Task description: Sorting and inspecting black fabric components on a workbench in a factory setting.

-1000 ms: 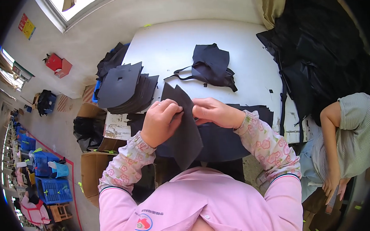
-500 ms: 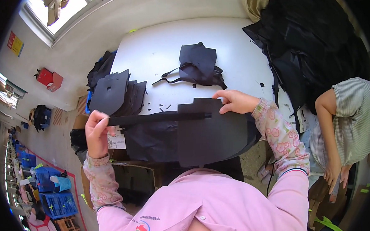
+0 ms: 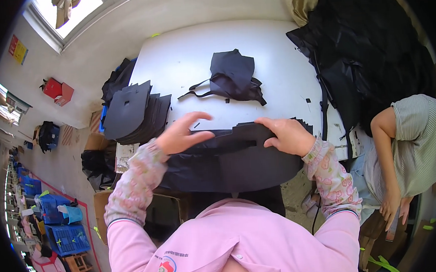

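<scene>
A flat black panel [image 3: 261,165] with rounded lower corners lies at the table's near edge, over black fabric [image 3: 193,172]. My right hand [image 3: 289,136] pinches the panel's upper edge between thumb and fingers. Other black edges show just behind it. My left hand [image 3: 182,133] is open above the panel's left end, thumb and fingers apart, with nothing between them. A dark strip beneath the left hand runs toward a small slot in the panel; whether it passes through cannot be seen.
A stack of black panels [image 3: 128,111] stands on the white table [image 3: 174,49] at left. A black piece with straps [image 3: 232,73] lies farther back. Black fabric [image 3: 356,45] heaps up at right, beside a co-worker in a striped shirt [image 3: 418,145]. Blue crates [image 3: 68,240] stand at far left.
My left hand has let go of the black strip's end and moved right, toward the panel. The panel has come down flatter over the fabric. My right hand keeps its pinch.
</scene>
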Motion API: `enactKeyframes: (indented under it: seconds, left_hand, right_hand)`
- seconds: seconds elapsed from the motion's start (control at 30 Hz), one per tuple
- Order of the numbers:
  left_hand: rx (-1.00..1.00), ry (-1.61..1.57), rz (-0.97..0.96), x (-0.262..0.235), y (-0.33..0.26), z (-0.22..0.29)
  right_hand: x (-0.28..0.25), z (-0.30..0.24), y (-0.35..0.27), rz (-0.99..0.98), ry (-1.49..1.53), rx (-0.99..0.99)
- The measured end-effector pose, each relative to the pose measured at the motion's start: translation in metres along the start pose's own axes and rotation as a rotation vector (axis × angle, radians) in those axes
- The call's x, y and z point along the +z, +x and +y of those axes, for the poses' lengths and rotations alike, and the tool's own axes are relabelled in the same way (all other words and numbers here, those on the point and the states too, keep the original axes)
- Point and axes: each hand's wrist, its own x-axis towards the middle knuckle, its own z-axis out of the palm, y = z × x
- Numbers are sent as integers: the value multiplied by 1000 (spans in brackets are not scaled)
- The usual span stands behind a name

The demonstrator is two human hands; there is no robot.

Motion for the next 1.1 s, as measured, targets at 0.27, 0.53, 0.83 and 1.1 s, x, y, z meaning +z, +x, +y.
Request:
enactKeyframes:
  seconds: [0.27,0.53,0.83,1.1]
  left_hand:
    - [-18,-288,-491,73,85,1]
    - [-51,-357,-568,75,87,-1]
    - [-117,-397,-583,76,89,5]
    - [15,-185,-304,83,89,21]
  right_hand:
    - [8,-19,-11,135,-54,-16]
    - [21,-19,-13,245,-247,-78]
    - [24,-20,-17,314,-349,-87]
    - [30,-11,-15,314,-316,11]
